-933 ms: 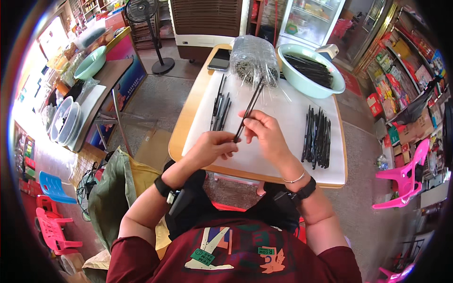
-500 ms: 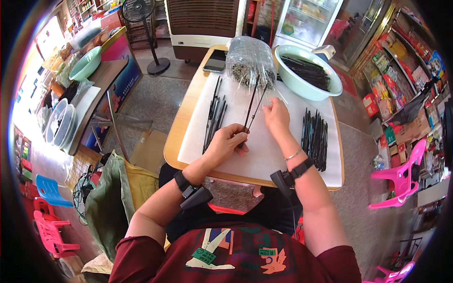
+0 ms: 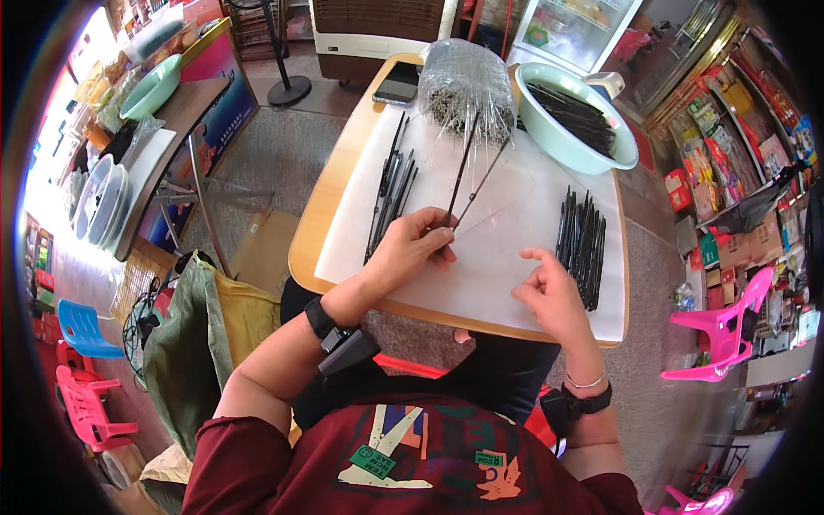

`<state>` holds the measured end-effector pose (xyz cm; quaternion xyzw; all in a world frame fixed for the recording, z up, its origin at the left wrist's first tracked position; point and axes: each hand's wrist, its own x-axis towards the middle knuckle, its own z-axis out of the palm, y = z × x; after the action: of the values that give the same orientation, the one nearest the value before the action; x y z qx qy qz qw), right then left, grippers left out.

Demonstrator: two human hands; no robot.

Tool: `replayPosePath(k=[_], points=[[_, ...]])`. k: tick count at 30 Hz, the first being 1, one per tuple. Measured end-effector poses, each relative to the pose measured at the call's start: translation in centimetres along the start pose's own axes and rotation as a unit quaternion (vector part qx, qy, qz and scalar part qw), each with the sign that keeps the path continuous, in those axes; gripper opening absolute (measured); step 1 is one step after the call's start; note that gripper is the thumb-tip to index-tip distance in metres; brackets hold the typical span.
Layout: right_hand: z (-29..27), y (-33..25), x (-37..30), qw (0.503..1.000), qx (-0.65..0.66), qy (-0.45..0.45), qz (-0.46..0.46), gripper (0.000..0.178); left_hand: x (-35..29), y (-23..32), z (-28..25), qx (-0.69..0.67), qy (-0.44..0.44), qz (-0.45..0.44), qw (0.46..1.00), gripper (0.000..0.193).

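Head view: looking down on a person seated at a wooden-edged table (image 3: 306, 249) covered by a white sheet (image 3: 481, 270).
Left hand: this hand (image 3: 414, 247) is above the sheet, left of centre, thumb and fingers pinching the lower ends of two sticks.
Held sticks: the two dark, thin sticks (image 3: 464, 163) fan apart in a narrow V, tips pointing away from the person and overlapping the bundle in this view.
Right hand: this hand (image 3: 554, 292) is just beside the right pile, index finger stretched out, thumb apart from it, the other fingers curled; whether it touches the pile cannot be told.
Left pile: dark sticks (image 3: 392, 202) lie lengthwise on the sheet, beyond the left hand.
Right pile: more dark sticks (image 3: 582, 245) lie side by side near the right edge.
Far edge: a phone (image 3: 396, 83), a plastic-wrapped bundle (image 3: 468, 73) of thin wires, and a pale green basin (image 3: 562, 148) holding more dark sticks.
Floor: a sack (image 3: 193, 318) stands left; a pink chair (image 3: 730, 330) stands right.
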<state>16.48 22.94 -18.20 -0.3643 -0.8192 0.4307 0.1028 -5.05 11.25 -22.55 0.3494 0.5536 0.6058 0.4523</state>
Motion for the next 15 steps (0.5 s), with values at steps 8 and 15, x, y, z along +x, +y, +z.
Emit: replayPosePath(k=[8, 15], points=[[-2.6, -2.3, 1.5, 0.905, 0.42, -0.062, -0.031, 0.02, 0.1, -0.1, 0.1, -0.023, 0.003, -0.008, 1.0, 0.023], [-3.0, -3.9, 3.2, 0.932, 0.336, 0.091, -0.101, 0.018, -0.1, 0.2, -0.1, -0.046, -0.018, 0.017, 0.999, 0.03]])
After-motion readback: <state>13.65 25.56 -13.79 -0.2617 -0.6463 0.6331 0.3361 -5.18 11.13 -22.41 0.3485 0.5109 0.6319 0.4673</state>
